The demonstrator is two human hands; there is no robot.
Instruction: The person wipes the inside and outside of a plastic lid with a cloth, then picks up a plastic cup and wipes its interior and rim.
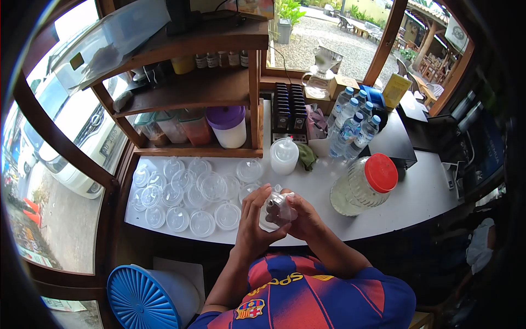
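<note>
Hands, left and right, clasp 1 clear plastic cup above counter.

The person wears a short-sleeved football shirt in blue and red stripes, with yellow lettering and a crest.

Bright daylight floods through the windows, with strong fisheye bending and dark vignetted corners.

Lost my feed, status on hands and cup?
Left hand and right hand both grip clear plastic cup. Loose clear lids spread left on counter. Nothing blocking.
</note>
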